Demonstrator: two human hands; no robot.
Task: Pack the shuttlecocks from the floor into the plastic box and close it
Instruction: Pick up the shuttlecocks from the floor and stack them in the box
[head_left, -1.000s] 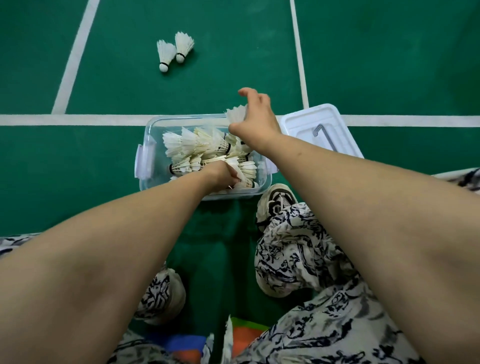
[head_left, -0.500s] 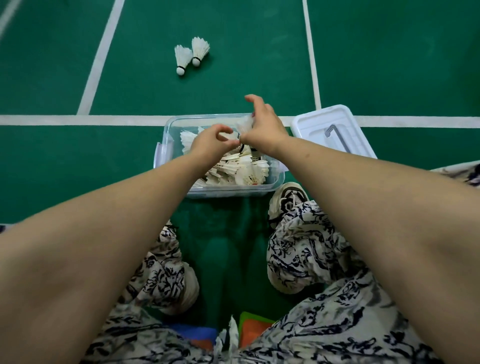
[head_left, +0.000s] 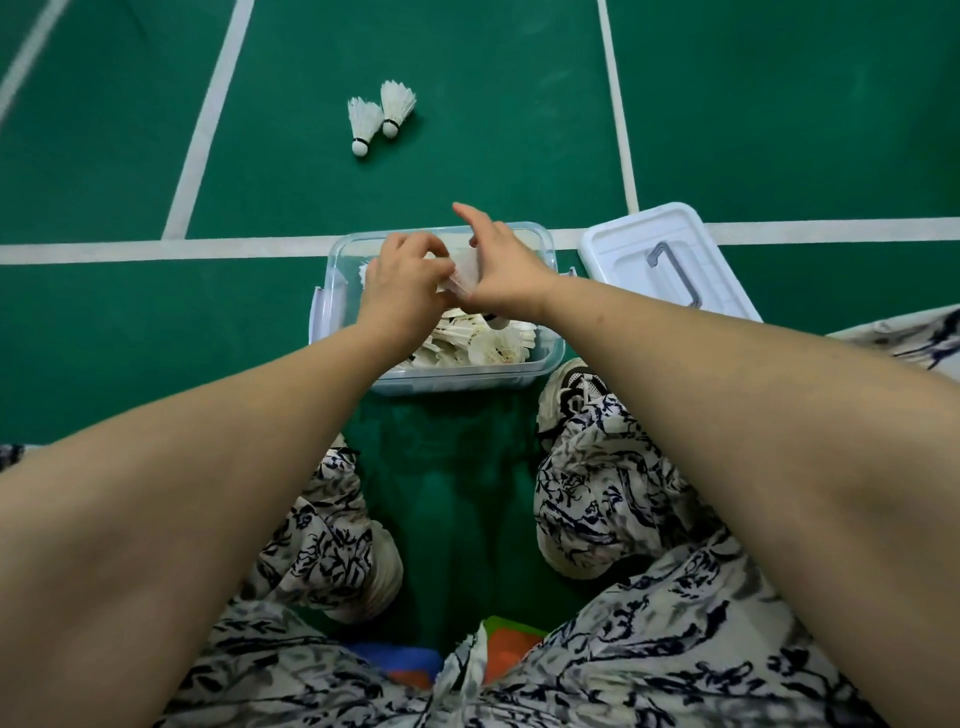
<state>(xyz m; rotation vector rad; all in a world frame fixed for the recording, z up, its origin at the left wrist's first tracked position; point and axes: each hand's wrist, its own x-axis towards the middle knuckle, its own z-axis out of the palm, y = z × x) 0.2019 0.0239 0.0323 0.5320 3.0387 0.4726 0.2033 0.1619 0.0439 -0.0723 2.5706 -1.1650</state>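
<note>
1. Box (head_left: 467, 383) sits open on the green floor (head_left: 519, 104) right in front of the knees, so both arms reach it without leaning. Lid (head_left: 623, 254) lies flat just beside its right end, handy for closing later.
2. Pile of shuttlecocks (head_left: 483, 345) already lies in the box, mostly on their sides and crowded toward the near right.
3. Held shuttlecock (head_left: 465, 274) is up over the box between both hands, feathers blurred. My guess is it is being turned or nested so it packs tighter.
4. Left hand (head_left: 402, 283): arm stretched forward, back of hand up, fingers curled in on the feather end.
5. Right hand (head_left: 506, 270): wrist over the box's right half, forefinger sticking out straight and away, other fingers bent onto the same shuttlecock. Thumb hidden, so I can't tell the exact pinch.
6. Still out: a loose shuttlecock (head_left: 365, 120) and a second loose shuttlecock (head_left: 398, 103) lie touching on the floor, well beyond the box, cork ends toward the person. Task is late but unfinished, with the lid still off.
</note>
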